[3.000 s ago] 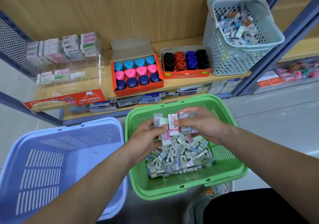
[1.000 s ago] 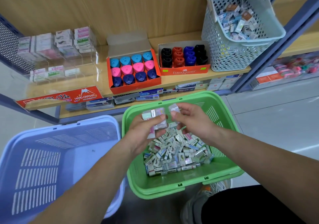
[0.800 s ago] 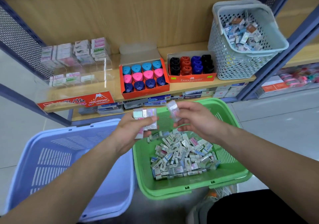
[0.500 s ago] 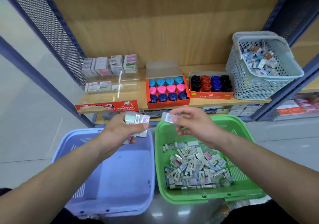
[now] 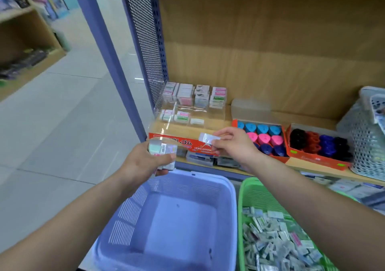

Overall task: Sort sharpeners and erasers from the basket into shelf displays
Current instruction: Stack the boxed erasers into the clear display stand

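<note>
My left hand [image 5: 143, 162] grips a small stack of wrapped erasers [image 5: 161, 149] just in front of the shelf edge. My right hand [image 5: 233, 145] pinches a single wrapped eraser [image 5: 207, 139] in front of the red label of the clear eraser display [image 5: 187, 114], which holds stacked erasers in its rear rows. A green basket [image 5: 250, 189] at the lower right holds a heap of wrapped erasers [image 5: 277, 241]. An orange box of blue, pink and navy sharpeners [image 5: 262, 138] stands on the shelf beside an orange box of dark sharpeners [image 5: 318, 143].
A lilac basket [image 5: 173, 218] sits below my hands with nothing in it. A grey mesh basket [image 5: 366, 137] stands at the shelf's far right. A perforated metal side panel [image 5: 145, 41] and a blue post bound the shelf on the left. Tiled floor lies left.
Both hands rose from the green basket and moved left and up to the eraser display. The view swung left and up, and the green basket slid to the lower right.
</note>
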Demonstrator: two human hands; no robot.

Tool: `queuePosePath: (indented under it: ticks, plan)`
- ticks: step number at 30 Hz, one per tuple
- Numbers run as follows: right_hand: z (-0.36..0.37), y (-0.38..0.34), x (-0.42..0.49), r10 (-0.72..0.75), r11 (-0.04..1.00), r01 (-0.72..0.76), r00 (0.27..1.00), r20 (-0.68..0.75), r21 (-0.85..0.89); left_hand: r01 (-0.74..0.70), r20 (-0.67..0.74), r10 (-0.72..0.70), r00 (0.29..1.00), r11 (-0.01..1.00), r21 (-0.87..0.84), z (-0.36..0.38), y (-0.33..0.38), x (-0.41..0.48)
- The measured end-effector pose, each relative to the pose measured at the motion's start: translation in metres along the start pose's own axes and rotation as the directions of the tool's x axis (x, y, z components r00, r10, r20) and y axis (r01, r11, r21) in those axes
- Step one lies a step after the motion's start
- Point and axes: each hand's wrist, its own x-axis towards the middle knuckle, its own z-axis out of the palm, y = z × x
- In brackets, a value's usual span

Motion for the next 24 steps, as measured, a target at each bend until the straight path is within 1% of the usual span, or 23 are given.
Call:
queuePosePath:
  ticks: [5, 8, 13, 15, 19, 22, 24]
  plan:
    - [0.014, 0.003, 0.06, 0.032, 0.998, -0.037, 0.997, -0.077, -0.056, 0.001, -0.069, -0.002, 0.998, 1.0, -0.019, -0.018, -0.007, 0.024]
    - [0.012, 0.003, 0.089, 0.012, 0.997, -0.022, 0.991, -0.132, -0.076, -0.005, -0.095, 0.003, 0.995, 1.0, -0.014, -0.018, -0.005, 0.041]
    - [0.013, -0.003, 0.137, -0.054, 0.991, 0.028, 0.978, -0.204, -0.128, -0.008, -0.137, 0.015, 0.99, 0.999, 0.054, -0.024, 0.001, 0.069]
    - [0.025, -0.008, 0.155, -0.108, 0.983, 0.078, 0.978, -0.179, -0.164, -0.021, -0.174, 0.032, 0.984, 0.998, 0.065, -0.031, 0.004, 0.078]
    - [0.063, -0.018, 0.189, -0.186, 0.962, 0.165, 0.979, -0.079, -0.219, -0.026, -0.253, 0.027, 0.967, 1.0, 0.007, -0.041, 0.007, 0.09]
    - [0.088, -0.019, 0.214, -0.202, 0.954, 0.187, 0.978, -0.043, -0.234, -0.016, -0.273, 0.015, 0.962, 1.0, -0.005, -0.044, 0.008, 0.096]
    - [0.101, -0.02, 0.227, -0.177, 0.956, 0.166, 0.984, -0.023, -0.242, -0.011, -0.285, 0.007, 0.958, 1.0, -0.012, -0.046, 0.009, 0.1]
